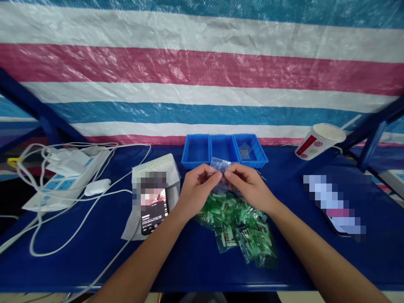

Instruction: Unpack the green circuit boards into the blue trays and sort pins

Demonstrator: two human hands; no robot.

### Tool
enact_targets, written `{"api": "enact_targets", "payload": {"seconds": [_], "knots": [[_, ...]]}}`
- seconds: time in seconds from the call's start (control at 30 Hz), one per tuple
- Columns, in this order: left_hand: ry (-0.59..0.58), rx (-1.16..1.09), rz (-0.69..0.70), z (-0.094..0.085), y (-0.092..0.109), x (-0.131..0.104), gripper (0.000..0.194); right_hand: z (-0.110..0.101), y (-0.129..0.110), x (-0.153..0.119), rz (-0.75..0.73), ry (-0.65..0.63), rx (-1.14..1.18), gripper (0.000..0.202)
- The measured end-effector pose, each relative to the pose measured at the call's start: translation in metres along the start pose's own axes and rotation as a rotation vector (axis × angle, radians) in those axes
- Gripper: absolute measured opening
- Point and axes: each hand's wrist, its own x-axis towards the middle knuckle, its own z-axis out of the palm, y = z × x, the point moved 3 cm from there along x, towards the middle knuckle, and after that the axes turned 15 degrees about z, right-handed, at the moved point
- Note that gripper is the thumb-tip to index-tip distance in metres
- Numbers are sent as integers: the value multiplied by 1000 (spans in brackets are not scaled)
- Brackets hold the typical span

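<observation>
Both hands meet over the middle of the blue table, pinching a small clear plastic bag [221,163] between them. My left hand [199,185] grips its left side with thumb and bent fingers, and my right hand [248,183] grips the right side the same way. What the bag contains, if anything, I cannot make out. Beneath the hands lies a pile of clear and green plastic packets [233,223] with screws and pale parts inside. Just beyond the hands stands a blue three-part tray [209,148]; its right compartment has a small clear packet [245,150] in it.
At left, a phone [154,210] leans on a tissue box [158,163]. Farther left are a power strip [67,185], tangled white cables and a white earbud case [97,187]. On the right are a paper cup [318,141] with a straw and another phone [334,208]. Striped sheeting [202,67] hangs behind.
</observation>
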Motion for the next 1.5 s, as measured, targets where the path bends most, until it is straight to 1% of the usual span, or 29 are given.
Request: {"api": "enact_targets", "payload": {"seconds": [0.1, 0.17, 0.4, 0.5, 0.6, 0.7, 0.8, 0.93, 1.1, 1.27, 1.4, 1.5], "knots": [[-28, -16, -4, 0, -1, -1, 24, 1, 1, 0, -19, -31, 6, 30], [-19, -32, -4, 0, -1, -1, 25, 1, 3, 0, -32, -43, 9, 31], [9, 3, -21, 3, 0, -2, 22, 0, 3, 0, -93, -9, -73, 32], [36, 20, -33, 5, 0, -3, 19, -5, 2, 2, -126, 4, -48, 33], [57, 30, -52, 5, -1, -3, 21, -16, 3, 7, -142, 65, -6, 36], [51, 28, -53, 4, -2, -4, 21, -29, 5, 12, -127, 156, 50, 37], [23, 23, -71, 5, -3, -4, 19, -39, 7, 16, -117, 221, 91, 37], [-1, 12, -82, 6, -4, -5, 19, -45, 8, 17, -110, 288, 133, 37], [-29, 17, -79, 7, -5, -6, 19, -50, 16, 19, -18, 407, 327, 42], [-62, 44, -90, 9, -5, -7, 19, -53, 22, 23, 71, 401, 463, 44], [-90, 75, -93, 10, -3, -7, 20, -54, 25, 24, 83, 379, 552, 43], [-96, 84, -92, 10, -3, -7, 19, -54, 28, 26, 80, 383, 570, 44]]}}
